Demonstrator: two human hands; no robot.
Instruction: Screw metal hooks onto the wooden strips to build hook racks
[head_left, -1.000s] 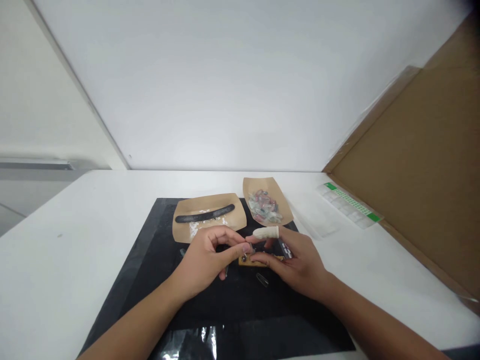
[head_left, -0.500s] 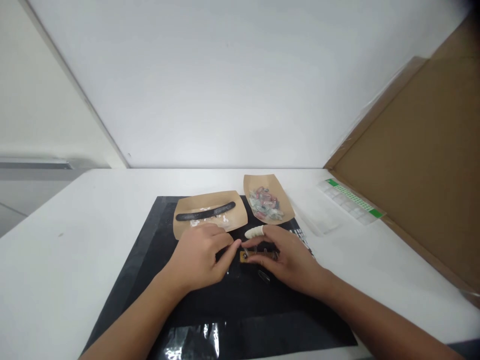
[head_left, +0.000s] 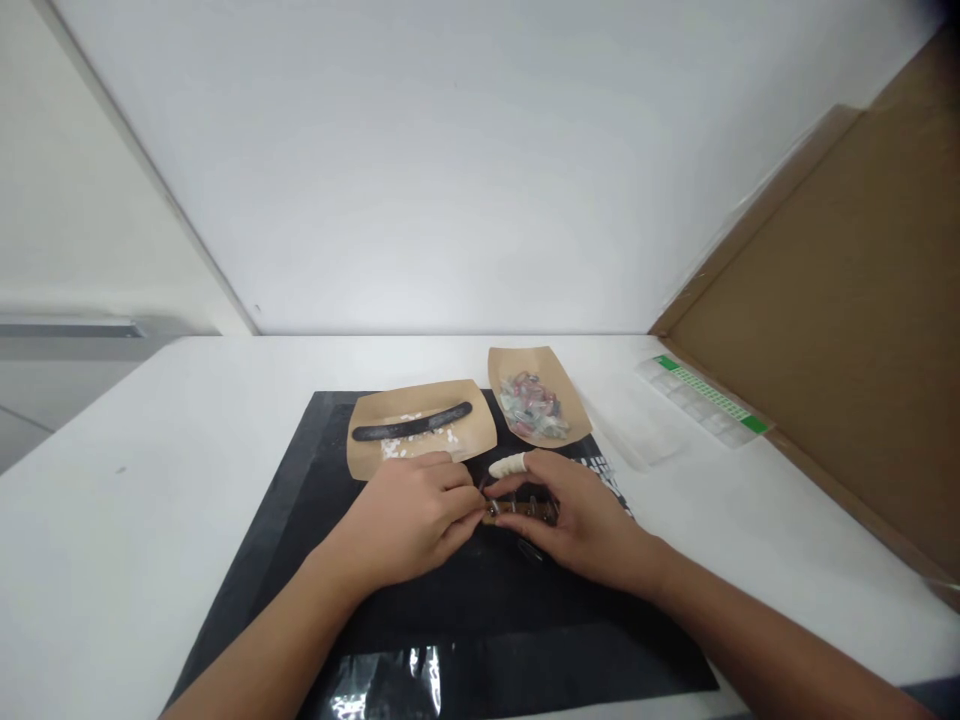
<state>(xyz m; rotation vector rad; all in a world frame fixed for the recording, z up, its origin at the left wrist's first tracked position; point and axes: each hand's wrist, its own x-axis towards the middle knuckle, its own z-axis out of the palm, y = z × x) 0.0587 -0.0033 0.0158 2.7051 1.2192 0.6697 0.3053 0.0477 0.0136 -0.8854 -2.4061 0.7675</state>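
Note:
My right hand has its thumb and a finger closed about a narrow wooden strip that carries small round metal pieces and clear upright tips. A white finger cot covers one of its fingers, held out above the strip. At the strip's left end, my left hand pinches with thumb and fingertips; whatever lies between them is hidden. A clear, nail-shaped tip lies on the black mat, just below my right thumb.
A paper tray behind my left hand holds a dark curved nail file and white bits. Another paper tray contains many clear and reddish nail tips. A clear compartment case lies by the cardboard at right.
My left fingertips have come in closer, round the strip's left end. The right hand stays almost in place, with more of the upright tips showing between its fingers.

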